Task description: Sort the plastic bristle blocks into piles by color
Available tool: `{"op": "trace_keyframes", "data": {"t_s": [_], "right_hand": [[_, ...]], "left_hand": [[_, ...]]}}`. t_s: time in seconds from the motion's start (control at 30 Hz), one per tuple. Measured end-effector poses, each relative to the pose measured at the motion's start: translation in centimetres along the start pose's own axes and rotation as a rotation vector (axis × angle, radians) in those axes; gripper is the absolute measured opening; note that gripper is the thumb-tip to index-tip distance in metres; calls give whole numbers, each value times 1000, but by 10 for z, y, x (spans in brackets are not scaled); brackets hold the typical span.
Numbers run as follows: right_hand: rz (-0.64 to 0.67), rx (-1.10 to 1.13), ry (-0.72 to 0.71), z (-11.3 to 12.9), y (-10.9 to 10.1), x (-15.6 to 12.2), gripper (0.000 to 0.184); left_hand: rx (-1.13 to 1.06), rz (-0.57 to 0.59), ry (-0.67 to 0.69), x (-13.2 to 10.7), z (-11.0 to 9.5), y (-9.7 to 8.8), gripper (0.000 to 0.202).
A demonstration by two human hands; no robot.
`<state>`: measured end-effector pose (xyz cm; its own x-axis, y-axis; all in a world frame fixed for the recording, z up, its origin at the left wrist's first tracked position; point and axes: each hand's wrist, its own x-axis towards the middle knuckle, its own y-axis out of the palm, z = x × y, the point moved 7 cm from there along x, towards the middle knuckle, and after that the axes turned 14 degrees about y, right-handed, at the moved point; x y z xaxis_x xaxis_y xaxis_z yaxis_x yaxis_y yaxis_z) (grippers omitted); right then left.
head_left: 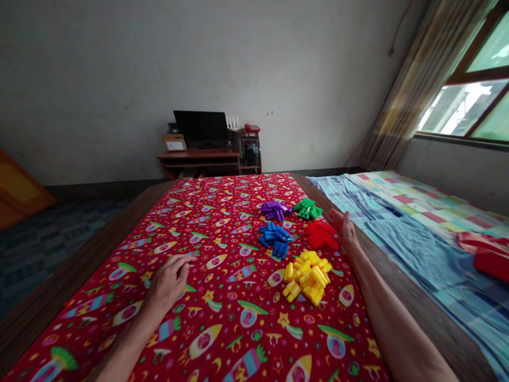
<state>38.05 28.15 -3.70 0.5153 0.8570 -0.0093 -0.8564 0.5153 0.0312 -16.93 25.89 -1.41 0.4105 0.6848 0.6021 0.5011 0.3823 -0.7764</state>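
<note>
My left hand [173, 278] rests on the red patterned cloth [222, 313], its fingers loosely bent and the thumb apart, with nothing in it. My right hand [345, 229] is held edge-down with fingers stretched out, at the right side of the heap of red plastic pieces [320, 235]; whether it touches them I cannot tell. Nearer to me lies a heap of yellow plastic pieces [308, 276], short and tube-like. Blue pieces [274, 237] are left of the red ones. Farther back sit a purple heap [275, 210] and a green heap [307, 209].
The cloth covers a table with dark wooden edges [397, 276]. To the right stands a bed [417, 233] with a checked sheet and a red item [493, 265] on it. Beyond the table, a desk [199, 154] carries a monitor [202, 127] and a cardboard box [174, 142].
</note>
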Motion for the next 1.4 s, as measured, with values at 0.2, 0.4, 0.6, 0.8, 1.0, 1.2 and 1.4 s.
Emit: {"op": "trace_keyframes", "data": {"t_s": [0.2, 0.4, 0.6, 0.8, 1.0, 1.2, 1.4], "right_hand": [[12, -107, -19, -4, 11, -3, 93], [19, -140, -86, 11, 36, 24, 88], [169, -156, -39, 25, 69, 67, 85], [517, -178, 100, 21, 128, 79, 77], [630, -204, 50, 22, 192, 48, 72], [971, -241, -35, 27, 265, -13, 78], [345, -358, -223, 66, 202, 40, 75]], "left_hand": [[-9, 0, -1, 1, -1, -2, 29], [-8, -15, 14, 2, -1, -2, 29], [21, -27, 35, 1, 2, -3, 28], [17, -24, 34, -2, 5, -1, 28], [6, -12, 25, 0, 1, -3, 29], [-12, -34, 15, 0, 0, -4, 28], [-30, -44, 13, 1, -3, -4, 28]]}}
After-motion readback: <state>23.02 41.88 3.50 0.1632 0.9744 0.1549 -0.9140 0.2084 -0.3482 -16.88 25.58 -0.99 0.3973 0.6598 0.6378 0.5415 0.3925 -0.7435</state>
